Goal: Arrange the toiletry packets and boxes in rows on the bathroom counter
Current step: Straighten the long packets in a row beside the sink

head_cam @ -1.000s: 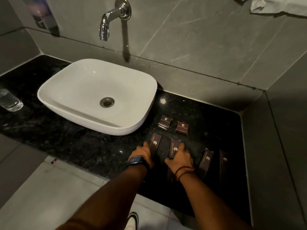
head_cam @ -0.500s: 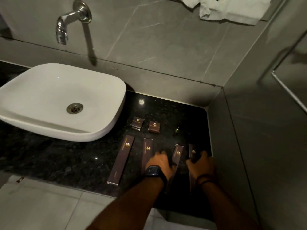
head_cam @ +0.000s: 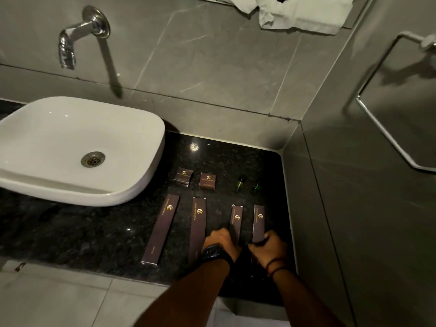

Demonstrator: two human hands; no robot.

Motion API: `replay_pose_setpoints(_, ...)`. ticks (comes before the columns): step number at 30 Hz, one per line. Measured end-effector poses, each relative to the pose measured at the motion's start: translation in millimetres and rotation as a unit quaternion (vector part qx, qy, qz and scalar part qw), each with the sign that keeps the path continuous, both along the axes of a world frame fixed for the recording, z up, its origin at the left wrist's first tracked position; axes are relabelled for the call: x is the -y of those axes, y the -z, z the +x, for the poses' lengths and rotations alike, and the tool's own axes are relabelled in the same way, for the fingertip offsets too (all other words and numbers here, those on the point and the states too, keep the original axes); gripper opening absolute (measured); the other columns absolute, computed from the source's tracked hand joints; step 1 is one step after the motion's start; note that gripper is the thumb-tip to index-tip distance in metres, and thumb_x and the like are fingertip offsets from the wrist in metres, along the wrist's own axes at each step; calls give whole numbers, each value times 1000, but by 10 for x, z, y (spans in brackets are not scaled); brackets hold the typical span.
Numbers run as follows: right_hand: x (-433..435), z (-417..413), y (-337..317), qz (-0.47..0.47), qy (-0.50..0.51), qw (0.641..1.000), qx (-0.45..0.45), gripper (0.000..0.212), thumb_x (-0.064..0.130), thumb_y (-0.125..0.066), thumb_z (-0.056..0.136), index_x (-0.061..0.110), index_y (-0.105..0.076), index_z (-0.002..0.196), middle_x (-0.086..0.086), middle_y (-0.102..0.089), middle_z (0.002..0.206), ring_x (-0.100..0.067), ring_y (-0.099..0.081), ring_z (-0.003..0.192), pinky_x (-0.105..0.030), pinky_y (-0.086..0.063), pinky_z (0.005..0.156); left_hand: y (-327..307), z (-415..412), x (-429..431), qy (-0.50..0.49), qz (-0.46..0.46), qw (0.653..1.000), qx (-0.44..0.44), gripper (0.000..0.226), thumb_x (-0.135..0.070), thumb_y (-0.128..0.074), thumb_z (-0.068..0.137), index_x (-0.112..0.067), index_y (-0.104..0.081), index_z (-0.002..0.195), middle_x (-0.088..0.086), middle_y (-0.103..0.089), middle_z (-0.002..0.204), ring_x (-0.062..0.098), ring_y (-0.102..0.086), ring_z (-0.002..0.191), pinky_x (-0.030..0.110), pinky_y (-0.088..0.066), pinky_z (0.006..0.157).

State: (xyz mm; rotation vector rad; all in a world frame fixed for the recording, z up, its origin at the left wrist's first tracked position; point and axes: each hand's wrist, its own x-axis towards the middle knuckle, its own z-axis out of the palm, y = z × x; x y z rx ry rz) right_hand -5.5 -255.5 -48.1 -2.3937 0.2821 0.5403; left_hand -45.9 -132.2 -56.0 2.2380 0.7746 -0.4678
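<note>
Several long brown toiletry boxes lie side by side on the black granite counter (head_cam: 70, 232). The leftmost long box (head_cam: 162, 228) is slanted; the second long box (head_cam: 197, 223) is straight. My left hand (head_cam: 220, 241), with a dark watch, grips the near end of the third long box (head_cam: 236, 220). My right hand (head_cam: 269, 249) grips the near end of the fourth long box (head_cam: 258, 220). Behind them sit two small square boxes, the left one (head_cam: 183, 176) and the right one (head_cam: 207, 180), then two tiny green-tinted bottles (head_cam: 240, 182) (head_cam: 256, 186).
A white basin (head_cam: 77, 147) stands on the counter at the left, under a chrome wall tap (head_cam: 80, 35). Grey tiled walls close the back and right side. A metal towel bar (head_cam: 387, 128) hangs on the right wall. White cloth (head_cam: 302, 13) hangs above.
Both hands moved right from the two left long boxes to the two right ones and now hold their near ends. The view swung right; two small bottles came into sight.
</note>
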Motion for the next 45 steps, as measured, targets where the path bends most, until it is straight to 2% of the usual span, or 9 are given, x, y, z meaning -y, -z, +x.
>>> replay_pose_setpoints(8, -82, 362, -294, -24, -5, 997, 76, 46, 28, -72, 80, 8, -54, 117, -17, -60, 119, -33, -61, 103, -28, -45, 69, -286, 293, -312, 36, 60, 993, 93, 27, -43, -65, 83, -21, -63, 99, 8, -71, 101, 27, -67, 90, 35, -54, 75)
replay_pose_setpoints(13, -341, 1002, -250, -40, -14, 994, 103, 46, 21, -71, 79, 8, -54, 120, -18, -61, 120, -33, -60, 109, -37, -51, 88, -253, 1057, -684, 84, 73, 985, 129, 34, -29, -69, 82, -18, -58, 113, 13, -67, 109, 33, -65, 97, 40, -55, 79)
replay_pose_setpoints(18, -462, 1331, -194, -62, -71, 989, 111, 58, 16, -74, 77, 7, -49, 128, -22, -54, 127, -37, -55, 115, -41, -49, 96, -255, 1491, -769, 141, 89, 970, 177, 48, -35, -74, 76, -12, -58, 116, 17, -63, 116, 37, -59, 105, 40, -52, 89)
replay_pose_setpoints(23, -592, 1632, -39, -78, -119, 984, 102, 65, 17, -73, 76, 9, -44, 133, -26, -47, 128, -42, -51, 116, -45, -46, 101, -83, 1845, -794, 218, 99, 956, 167, 39, -27, -64, 86, -11, -56, 120, 16, -61, 120, 36, -57, 110, 43, -51, 94)
replay_pose_setpoints(30, -564, 1761, 180, -102, -134, 981, 93, 28, 13, -65, 83, 3, -62, 109, -22, -64, 115, -36, -60, 108, -37, -49, 89, -3, 1986, -706, 262, 112, 951, 121, 24, -27, -60, 89, -17, -66, 110, 14, -68, 109, 33, -65, 96, 39, -54, 78)
replay_pose_setpoints(36, -479, 1667, 112, -98, -138, 982, 89, 49, 21, -69, 76, 7, -55, 121, -24, -58, 121, -40, -55, 112, -43, -48, 96, -44, 1881, -730, 262, 109, 945, 163, 36, -32, -64, 85, -18, -61, 118, 12, -62, 119, 34, -56, 109, 42, -52, 89)
replay_pose_setpoints(39, -499, 1556, -71, -111, -103, 970, 190, 61, 24, -72, 68, 11, -53, 125, -23, -55, 122, -42, -51, 114, -45, -45, 98, -186, 1762, -899, 232, 107, 947, 196, 55, -46, -71, 75, -19, -59, 121, 12, -60, 121, 34, -55, 111, 41, -51, 92)
replay_pose_setpoints(42, -663, 1450, -278, -107, -107, 906, 395, 54, 28, -66, 63, 9, -62, 113, -19, -61, 109, -39, -54, 106, -47, -46, 91, -355, 1622, -1231, 152, 118, 953, 233, 54, -53, -64, 77, -18, -60, 117, 13, -63, 117, 33, -58, 108, 38, -52, 92)
replay_pose_setpoints(45, -969, 1378, -417, -84, -186, 880, 429, 49, 28, -66, 64, 11, -63, 109, -14, -63, 105, -36, -58, 103, -46, -49, 87, -483, 1511, -1645, 137, 182, 959, 170, 46, -39, -64, 80, -17, -57, 120, 12, -59, 123, 34, -55, 113, 42, -50, 96)
